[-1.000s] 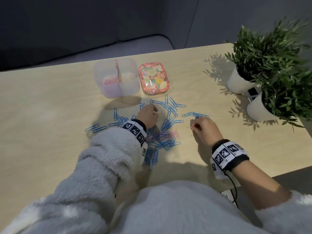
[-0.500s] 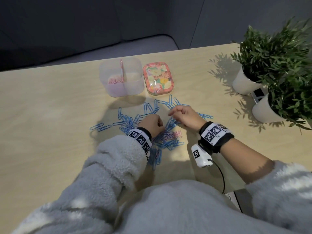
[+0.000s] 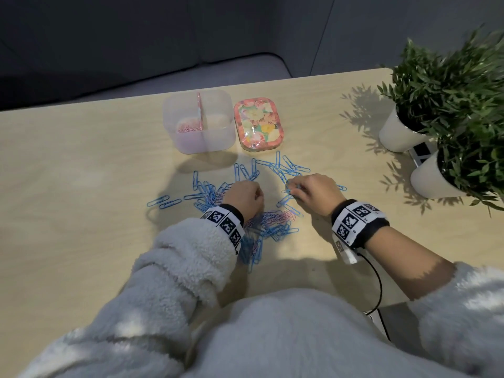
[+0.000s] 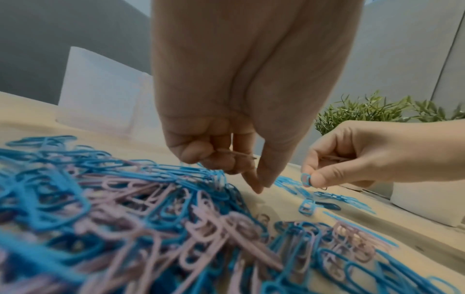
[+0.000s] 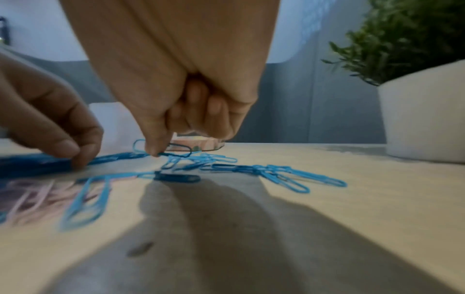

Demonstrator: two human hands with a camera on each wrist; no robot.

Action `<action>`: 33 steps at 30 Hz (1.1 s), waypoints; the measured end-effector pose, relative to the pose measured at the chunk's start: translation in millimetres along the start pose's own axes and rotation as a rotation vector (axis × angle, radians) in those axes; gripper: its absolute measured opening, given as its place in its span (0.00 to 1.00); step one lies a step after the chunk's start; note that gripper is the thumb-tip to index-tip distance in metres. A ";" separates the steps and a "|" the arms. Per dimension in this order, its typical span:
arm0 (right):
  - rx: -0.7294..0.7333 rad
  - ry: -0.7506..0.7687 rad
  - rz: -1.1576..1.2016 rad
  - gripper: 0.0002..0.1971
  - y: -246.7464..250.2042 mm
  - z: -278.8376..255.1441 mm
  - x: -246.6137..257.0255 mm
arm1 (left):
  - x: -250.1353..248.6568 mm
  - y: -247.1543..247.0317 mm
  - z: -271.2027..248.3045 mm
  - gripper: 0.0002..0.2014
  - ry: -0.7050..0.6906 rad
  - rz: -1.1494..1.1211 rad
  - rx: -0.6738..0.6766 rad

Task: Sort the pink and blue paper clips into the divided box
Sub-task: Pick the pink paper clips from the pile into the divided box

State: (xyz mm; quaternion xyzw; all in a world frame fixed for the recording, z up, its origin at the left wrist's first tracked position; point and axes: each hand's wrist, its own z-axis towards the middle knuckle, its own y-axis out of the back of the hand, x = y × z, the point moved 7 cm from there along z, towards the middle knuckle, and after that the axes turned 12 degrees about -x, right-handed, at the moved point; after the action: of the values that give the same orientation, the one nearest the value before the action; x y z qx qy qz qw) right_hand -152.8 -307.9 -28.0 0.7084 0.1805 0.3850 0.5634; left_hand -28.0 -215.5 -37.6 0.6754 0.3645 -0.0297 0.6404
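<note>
1. My left hand point(image 3: 243, 197) hovers over the mixed pile of paper clips point(image 3: 268, 223) on the desk point(image 3: 81, 186), fingers curled, grip closed on a pink clip point(image 4: 236, 154).
2. My right hand point(image 3: 313, 193) is low over the scattered blue clips point(image 3: 283, 166), thumb and forefinger pinching a blue clip point(image 5: 176, 148).
3. The divided box point(image 3: 218, 140) stands beyond the pile, with pink clips in its left compartment.
4. A flowered tin point(image 3: 257, 124) sits just right of the box; two potted plants point(image 3: 447, 85) stand far right.

Blue and pink paper clips point(image 3: 272, 225), floral pink tin point(image 3: 258, 124), white pots point(image 3: 395, 135), checkered black-and-white wristbands point(image 3: 354, 222).
</note>
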 end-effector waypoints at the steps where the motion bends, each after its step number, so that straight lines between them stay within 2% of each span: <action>1: -0.014 -0.045 0.017 0.05 4.1 0.5 -5.9 | -3.9 -0.9 2.2 0.09 -0.010 0.002 -0.008; 4: -0.033 -0.109 0.006 0.11 15.5 0.1 -13.6 | -15.3 -6.4 7.4 0.08 -0.030 0.001 0.005; 7: 0.014 -0.049 -0.006 0.16 12.5 -5.3 -0.2 | -26.2 -15.1 8.7 0.09 -0.067 0.025 0.039; 11: 0.074 0.022 -0.066 0.11 -0.7 -9.1 10.0 | -31.1 -21.1 6.5 0.09 -0.084 0.073 0.048; 15: 0.097 0.009 -0.057 0.05 -2.9 -5.3 10.0 | -28.8 -15.0 7.1 0.07 -0.053 -0.002 0.024; 19: 0.012 -0.156 0.098 0.05 9.8 -0.7 -7.7 | -30.0 -1.7 11.9 0.08 -0.069 -0.058 -0.057; 21: -0.044 -0.257 0.128 0.05 17.3 0.2 -23.1 | -28.9 -3.9 13.9 0.09 -0.059 -0.062 -0.041; 23: -0.085 -0.290 0.102 0.07 22.9 -1.7 -31.4 | -31.3 -12.8 14.6 0.09 -0.062 -0.034 0.007; 25: -0.091 -0.275 0.072 0.10 25.6 -7.3 -28.9 | -37.3 -22.7 14.0 0.10 -0.094 0.001 0.052; 28: -0.015 -0.208 0.103 0.06 15.3 -24.1 -12.0 | -41.9 -32.2 13.7 0.10 -0.121 0.034 0.070; 30: 0.068 -0.153 0.097 0.10 2.9 -36.7 0.9 | -40.7 -33.8 14.6 0.09 -0.134 0.060 0.063; 33: 0.099 -0.095 0.022 0.14 -10.5 -42.2 11.6 | -34.4 -30.0 14.3 0.08 -0.149 0.078 0.053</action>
State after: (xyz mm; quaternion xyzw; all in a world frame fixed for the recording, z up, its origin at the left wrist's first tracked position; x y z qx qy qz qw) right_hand -175.1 -269.0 -30.9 0.7547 0.1646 0.3479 0.5313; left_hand -63.1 -246.4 -48.0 0.7018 0.2885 -0.0646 0.6481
